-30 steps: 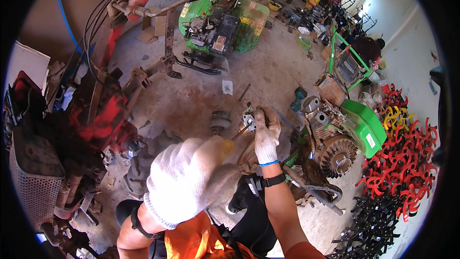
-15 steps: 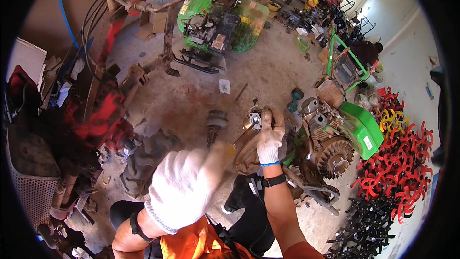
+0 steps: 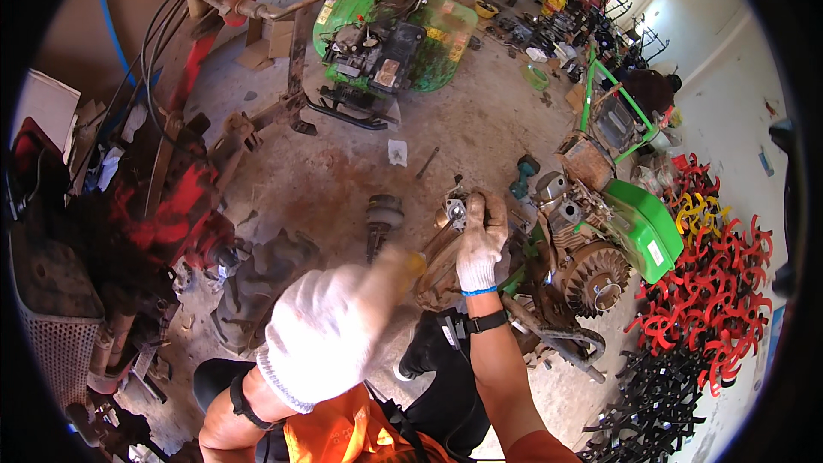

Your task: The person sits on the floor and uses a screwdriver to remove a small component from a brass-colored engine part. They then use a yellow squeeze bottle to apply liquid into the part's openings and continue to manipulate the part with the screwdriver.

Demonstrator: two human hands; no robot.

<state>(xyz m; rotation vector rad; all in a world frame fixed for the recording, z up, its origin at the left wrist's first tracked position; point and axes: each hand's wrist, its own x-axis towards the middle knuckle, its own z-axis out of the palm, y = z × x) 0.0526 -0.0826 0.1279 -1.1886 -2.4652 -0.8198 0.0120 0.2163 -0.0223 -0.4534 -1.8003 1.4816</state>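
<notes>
Left hand, from the head view: the left hand [image 3: 321,334], in a white knit glove, is closed around a yellow-handled tool [image 3: 416,266], though its fingers are blurred.
Yellow-handled tool: it points up and to the right at the metal part; I can't tell whether its tip touches.
Right hand: the right hand [image 3: 482,236], in a soiled glove, has its fingers clamped on a small silvery metal part [image 3: 456,213].
Metal part: it sits at the left side of the right hand's fingers, up above the floor [image 3: 334,167].
Beside the right hand: an engine [image 3: 591,266] with a finned wheel and a bright green tank [image 3: 647,231]; a teal tool [image 3: 525,176] lies just behind.
Ahead: a dark cylindrical part [image 3: 384,213], a white scrap [image 3: 398,153] and, farther off, a green machine [image 3: 377,60].
Far right: heaped red curved pieces [image 3: 711,291], with black pieces [image 3: 656,403] nearer me.
</notes>
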